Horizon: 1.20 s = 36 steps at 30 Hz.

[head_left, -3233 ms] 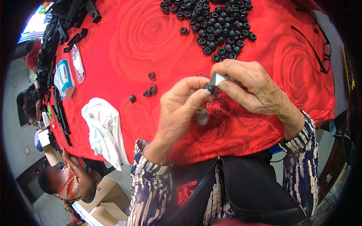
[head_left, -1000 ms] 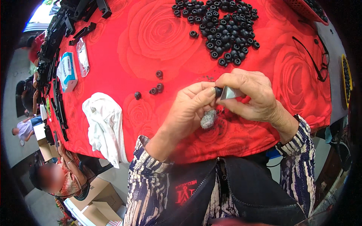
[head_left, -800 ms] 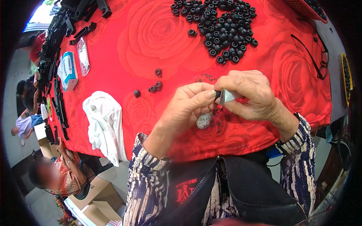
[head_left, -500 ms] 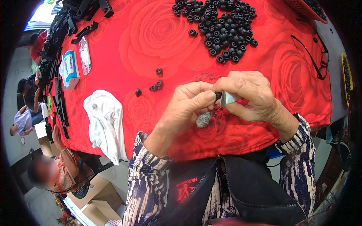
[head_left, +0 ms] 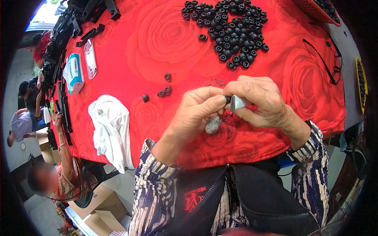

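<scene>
My left hand (head_left: pixel 195 112) pinches a small round black part (head_left: pixel 227 99) between thumb and forefinger. Under its fingers shows a grey speckled lump (head_left: pixel 213 125), perhaps held by the curled fingers; I cannot tell. Against the black part, my right hand (head_left: pixel 262 98) grips a flat blade-like piece (head_left: pixel 237 103), dark along one edge and pale blue on its face. Dark crumbs (head_left: pixel 228 122) lie scattered on the cloth below both hands. Several loose black parts (head_left: pixel 167 77) rest to the left of my hands, and a large pile of similar ones (head_left: pixel 238 37) sits beyond them.
A white cloth (head_left: pixel 112 131) hangs over the near edge of the red tablecloth (head_left: pixel 157 43). Eyeglasses (head_left: pixel 335 72) and a red basket (head_left: pixel 311 11) are at right. Tissue pack (head_left: pixel 74 74), clear case (head_left: pixel 90 59) and long black parts (head_left: pixel 63 100) lie left, near a seated person (head_left: pixel 65 179).
My hands keep almost the same pose, with the blade-like piece still at the black part. The view has shifted slightly. At left, the seated person's arm has moved a little.
</scene>
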Available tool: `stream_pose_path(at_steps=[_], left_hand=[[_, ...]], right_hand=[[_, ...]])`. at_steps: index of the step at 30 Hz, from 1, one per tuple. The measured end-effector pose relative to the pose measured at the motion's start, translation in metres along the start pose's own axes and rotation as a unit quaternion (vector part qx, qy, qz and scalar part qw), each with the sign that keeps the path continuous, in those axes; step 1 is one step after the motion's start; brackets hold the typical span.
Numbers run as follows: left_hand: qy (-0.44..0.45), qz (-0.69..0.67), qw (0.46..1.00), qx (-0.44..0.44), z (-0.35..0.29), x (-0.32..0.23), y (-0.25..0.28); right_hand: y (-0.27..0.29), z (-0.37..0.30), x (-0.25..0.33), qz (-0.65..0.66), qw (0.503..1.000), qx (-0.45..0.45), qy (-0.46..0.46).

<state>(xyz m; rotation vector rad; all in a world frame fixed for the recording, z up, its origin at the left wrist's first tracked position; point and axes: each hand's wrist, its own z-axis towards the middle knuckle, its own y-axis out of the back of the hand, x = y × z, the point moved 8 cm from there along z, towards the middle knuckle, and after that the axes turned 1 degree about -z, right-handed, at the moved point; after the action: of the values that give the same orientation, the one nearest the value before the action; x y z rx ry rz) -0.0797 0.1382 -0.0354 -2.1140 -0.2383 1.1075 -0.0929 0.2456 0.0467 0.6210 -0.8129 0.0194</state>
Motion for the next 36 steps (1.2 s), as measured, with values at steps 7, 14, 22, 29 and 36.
stream_pose_path(at_steps=[7,14,22,29,36], left_hand=[[-0.066,0.046,0.997,0.003,-0.006,-0.019,0.005],[-0.303,0.441,0.789,-0.302,-0.036,-0.102,0.022],[-0.301,0.661,0.577,-0.373,-0.046,-0.126,0.043],[-0.333,0.688,0.541,-0.352,-0.043,-0.125,0.025],[-0.200,0.305,0.914,-0.180,-0.018,-0.062,0.009]], right_hand=[[0.020,0.009,0.003,-0.031,0.998,-0.048,0.036],[0.038,0.001,-0.037,-0.123,0.990,-0.044,-0.053],[0.008,0.005,-0.035,-0.334,0.942,0.003,-0.041],[-0.003,0.008,-0.034,-0.363,0.931,0.038,-0.010],[0.006,0.006,-0.020,-0.234,0.971,-0.053,0.008]])
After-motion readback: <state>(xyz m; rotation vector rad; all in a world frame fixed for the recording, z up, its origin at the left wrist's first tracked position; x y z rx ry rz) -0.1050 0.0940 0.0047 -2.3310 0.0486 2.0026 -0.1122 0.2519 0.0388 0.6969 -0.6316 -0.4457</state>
